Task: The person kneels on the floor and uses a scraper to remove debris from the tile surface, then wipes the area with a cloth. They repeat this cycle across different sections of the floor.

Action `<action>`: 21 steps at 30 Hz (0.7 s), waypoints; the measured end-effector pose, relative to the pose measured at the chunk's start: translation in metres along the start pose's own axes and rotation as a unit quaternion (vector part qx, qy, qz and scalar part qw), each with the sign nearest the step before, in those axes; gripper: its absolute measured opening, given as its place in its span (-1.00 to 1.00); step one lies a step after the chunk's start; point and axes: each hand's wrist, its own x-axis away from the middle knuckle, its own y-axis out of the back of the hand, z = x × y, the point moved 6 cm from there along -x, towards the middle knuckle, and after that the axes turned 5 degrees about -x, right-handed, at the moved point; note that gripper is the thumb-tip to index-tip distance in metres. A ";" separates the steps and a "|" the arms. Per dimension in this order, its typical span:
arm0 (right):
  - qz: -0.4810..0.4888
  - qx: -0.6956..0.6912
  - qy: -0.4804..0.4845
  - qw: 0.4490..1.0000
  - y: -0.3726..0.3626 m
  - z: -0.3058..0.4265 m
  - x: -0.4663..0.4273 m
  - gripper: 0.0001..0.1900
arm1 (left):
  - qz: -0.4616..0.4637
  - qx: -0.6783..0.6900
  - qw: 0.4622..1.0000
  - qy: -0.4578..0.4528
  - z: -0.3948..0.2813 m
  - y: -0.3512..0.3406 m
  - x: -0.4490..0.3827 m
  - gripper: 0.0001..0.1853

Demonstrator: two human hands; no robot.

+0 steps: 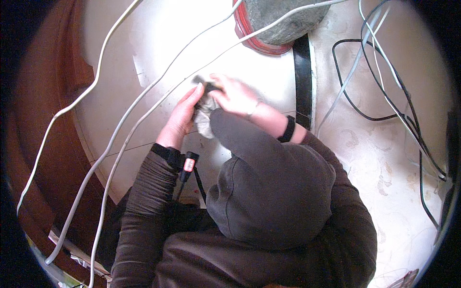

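Observation:
My left hand (182, 113) grips a small dark object (209, 87), its thumb lying along the near side. The fingers and thumb of my right hand (234, 97) close on the object's right end, and this hand is blurred. A crumpled pale cloth (204, 124) hangs between the two hands, below the dark object. Blur and fingers hide what the object is. A black cable connector (189, 165) with a red and white label sits beside my left wrist. A grey cap (270, 183) covers much of the lower middle of the view.
Several pale cables (119, 133) cross overhead on the left and top. Black cables (378, 117) loop at the right. Reddish-brown wooden furniture (54, 126) borders the left. A grey stone-like object (284, 21) with a red rim (264, 46) stands beyond a black floor strip (302, 75).

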 end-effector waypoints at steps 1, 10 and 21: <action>0.061 -0.053 0.063 0.995 -0.012 0.014 -0.007 -0.49 | -0.012 0.042 0.999 0.002 0.001 -0.007 -0.003 -0.40; -0.112 -0.030 0.187 0.976 0.021 -0.009 -0.005 -0.60 | 0.063 0.236 0.967 -0.066 -0.033 -0.005 -0.003 -0.40; -0.180 0.272 0.016 0.945 0.022 -0.135 0.138 -0.75 | -0.122 0.064 0.983 -0.118 -0.039 0.044 0.017 -0.51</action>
